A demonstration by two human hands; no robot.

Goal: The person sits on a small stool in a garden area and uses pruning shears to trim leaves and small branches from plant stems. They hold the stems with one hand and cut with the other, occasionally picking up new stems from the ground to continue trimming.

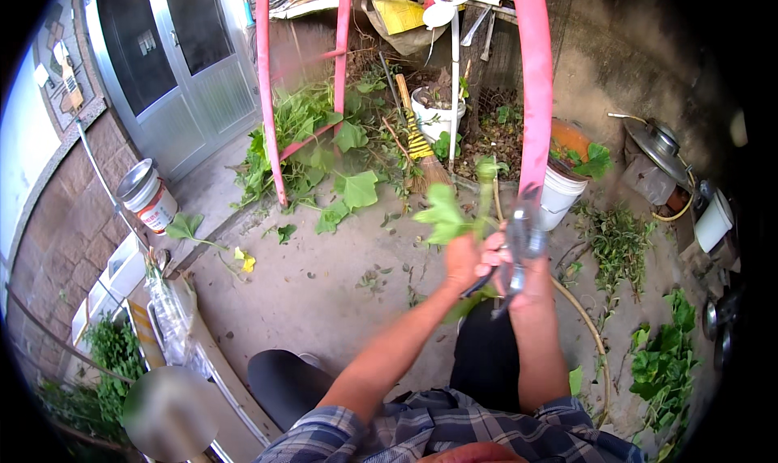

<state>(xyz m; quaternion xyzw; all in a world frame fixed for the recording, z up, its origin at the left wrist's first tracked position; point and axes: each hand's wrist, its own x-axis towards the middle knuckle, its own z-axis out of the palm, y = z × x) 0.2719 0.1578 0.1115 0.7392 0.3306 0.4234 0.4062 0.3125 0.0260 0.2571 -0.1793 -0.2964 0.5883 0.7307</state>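
My left hand (463, 260) is closed around a green vine stem (486, 189) with a broad leaf (442, 213) at its top, held up in front of me. My right hand (519, 270) grips a pair of scissors or shears (523, 234) with dark handles, the metal blades pointing up beside the stem. The two hands touch each other. Whether the blades are touching the stem is blurred. My knees in dark trousers (486, 358) show below the hands.
A pile of cut green vines and leaves (324, 155) lies on the concrete under a pink metal frame (535, 82). A broom (417, 139), white buckets (559, 196), a paint pail (150, 196) by the door, a hose (587, 325) and more leaves (660, 366) surround me.
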